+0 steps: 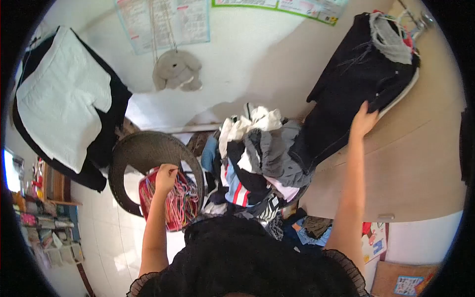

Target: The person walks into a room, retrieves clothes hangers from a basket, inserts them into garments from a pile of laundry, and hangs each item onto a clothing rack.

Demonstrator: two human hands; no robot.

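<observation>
At the right, my right hand (365,122) has its fingers on the edge of a black garment (341,84) that hangs with other clothes near a cabinet door; its fingers are bent against the cloth. My left hand (166,179) is closed above a red basket (143,198) full of thin colourful hangers (182,203); what it holds, if anything, is too small to make out. Between the hands lies a large pile of mixed clothes (282,153), grey, white, blue and black.
A dark round woven chair (121,173) stands behind the basket. White shorts (69,99) hang at the left over black clothing. A grey plush toy (178,69) hangs on the wall. The beige cabinet door (396,173) is at the right, shelves (59,237) at the lower left.
</observation>
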